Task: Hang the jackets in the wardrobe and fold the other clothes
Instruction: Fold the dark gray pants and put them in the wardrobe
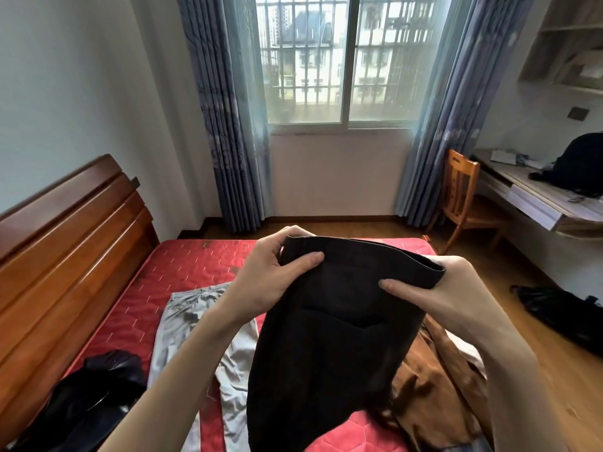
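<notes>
Two hands: both raised at mid frame, holding one dark garment (339, 324) by its top band.
Left hand (270, 272): at the band's left corner, thumb laid on the near face, fingers (295, 230) curled over the top edge, pinching the cloth.
Right hand (437, 288): at the band's right corner, thumb pressed on the near face, the other fingers wrapped behind the cloth, gripping it.
Dark garment: black-brown, band held roughly level across the centre, the rest hanging down to the lower middle of the frame above the bed.
Bed (182, 269): red quilted cover, filling the lower left and centre; wooden headboard (65, 236) along the left edge.
Grey garment (182, 324): spread flat on the red cover, left of the held cloth and partly hidden by the left forearm.
Brown garment (434, 380): crumpled on the bed at lower right, partly behind the hanging cloth.
Black jacket (91, 396): glossy, bunched at lower left of the bed near the headboard.
Floor: another dark garment (561, 308) lying on the wood at right of frame.
Bench (535, 197): at right, with a black bag (577, 161) on top; wooden chair (463, 190) just beside it.
Window (346, 60): barred, upper centre, between blue curtains (225, 125).
</notes>
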`<state>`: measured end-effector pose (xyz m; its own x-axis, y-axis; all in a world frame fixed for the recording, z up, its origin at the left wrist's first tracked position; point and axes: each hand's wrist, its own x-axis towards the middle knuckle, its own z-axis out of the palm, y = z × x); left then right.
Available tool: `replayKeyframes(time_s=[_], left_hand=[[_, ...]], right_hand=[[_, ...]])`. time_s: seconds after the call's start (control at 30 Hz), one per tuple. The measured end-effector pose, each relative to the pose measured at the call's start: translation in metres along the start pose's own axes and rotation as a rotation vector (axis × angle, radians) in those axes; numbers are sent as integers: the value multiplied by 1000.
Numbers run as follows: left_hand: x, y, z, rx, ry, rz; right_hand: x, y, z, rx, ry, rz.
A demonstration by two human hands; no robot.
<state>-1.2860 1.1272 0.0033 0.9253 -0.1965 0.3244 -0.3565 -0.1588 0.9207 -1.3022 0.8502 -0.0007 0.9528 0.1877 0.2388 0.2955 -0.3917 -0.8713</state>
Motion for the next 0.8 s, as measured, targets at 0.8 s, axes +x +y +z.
replayKeyframes(time_s=[0.8], left_hand=[[158, -62, -81, 594, -399, -230]], right_hand=[[217, 9, 40, -753, -359, 116]])
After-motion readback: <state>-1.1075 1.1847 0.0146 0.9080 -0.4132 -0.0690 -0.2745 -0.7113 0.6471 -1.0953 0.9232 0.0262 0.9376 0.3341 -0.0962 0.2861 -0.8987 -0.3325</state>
